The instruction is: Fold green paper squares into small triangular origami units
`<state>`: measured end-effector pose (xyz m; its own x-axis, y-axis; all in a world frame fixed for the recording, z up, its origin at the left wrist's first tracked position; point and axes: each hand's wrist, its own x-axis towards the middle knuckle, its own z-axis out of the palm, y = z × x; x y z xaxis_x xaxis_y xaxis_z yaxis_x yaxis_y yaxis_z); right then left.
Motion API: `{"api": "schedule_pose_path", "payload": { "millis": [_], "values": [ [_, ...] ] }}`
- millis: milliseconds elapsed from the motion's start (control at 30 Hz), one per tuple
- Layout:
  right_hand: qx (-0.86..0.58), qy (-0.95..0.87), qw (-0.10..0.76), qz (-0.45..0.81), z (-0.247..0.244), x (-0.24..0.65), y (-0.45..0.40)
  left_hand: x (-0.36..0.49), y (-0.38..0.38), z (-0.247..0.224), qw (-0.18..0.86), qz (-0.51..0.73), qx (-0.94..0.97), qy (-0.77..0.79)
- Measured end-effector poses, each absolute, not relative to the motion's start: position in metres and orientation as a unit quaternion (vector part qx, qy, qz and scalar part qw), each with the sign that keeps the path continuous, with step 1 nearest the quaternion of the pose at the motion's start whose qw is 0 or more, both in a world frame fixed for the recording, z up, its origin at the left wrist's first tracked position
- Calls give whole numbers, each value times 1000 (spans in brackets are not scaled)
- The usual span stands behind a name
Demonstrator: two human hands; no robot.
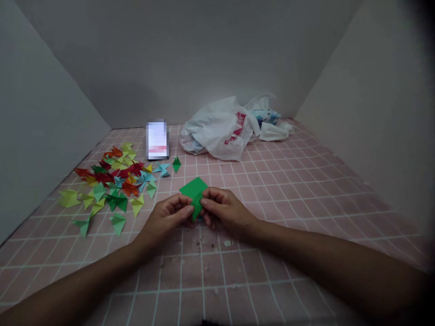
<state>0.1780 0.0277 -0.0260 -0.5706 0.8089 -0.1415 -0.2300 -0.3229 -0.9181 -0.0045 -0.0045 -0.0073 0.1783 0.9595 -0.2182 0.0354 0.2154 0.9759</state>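
A folded sheet of green origami paper [193,192] stands between my hands at the middle of the view. My left hand [170,217] pinches its lower left side between thumb and fingers. My right hand [220,208] grips its right side, and the fingertips of both hands nearly meet. The lower tip of the paper hangs below my fingers. A pile of folded origami pieces [112,185] in red, yellow, blue and green lies to the left of my hands.
A small green folded piece [176,164] and a blue one [161,170] lie near the pile. A blurred white card or phone [157,140] stands at the back. A white plastic bag [217,129] lies back right on the pink tiled surface [204,280], with grey walls around.
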Motion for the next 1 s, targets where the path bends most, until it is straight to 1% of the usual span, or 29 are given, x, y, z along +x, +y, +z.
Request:
{"api": "schedule_pose_path", "payload": {
  "millis": [200,300,467,667,833,1000],
  "values": [
    [-305,-462,349,756,-28,178,30,-5,-3,-15,612,424,466,478],
    [-299,-457,352,760,-30,178,31,-5,-3,-16,602,447,488,448],
    [-287,-441,344,778,-31,179,33,-5,-4,-14,587,439,509,452],
    [-290,-455,341,770,-32,179,33,-5,-3,-16,578,449,511,451],
    [-289,-465,337,766,-32,179,31,-6,-2,-18,552,457,536,446],
    [-256,-482,356,759,-32,180,30,-8,-4,-16,508,463,575,445]
  ]
}}
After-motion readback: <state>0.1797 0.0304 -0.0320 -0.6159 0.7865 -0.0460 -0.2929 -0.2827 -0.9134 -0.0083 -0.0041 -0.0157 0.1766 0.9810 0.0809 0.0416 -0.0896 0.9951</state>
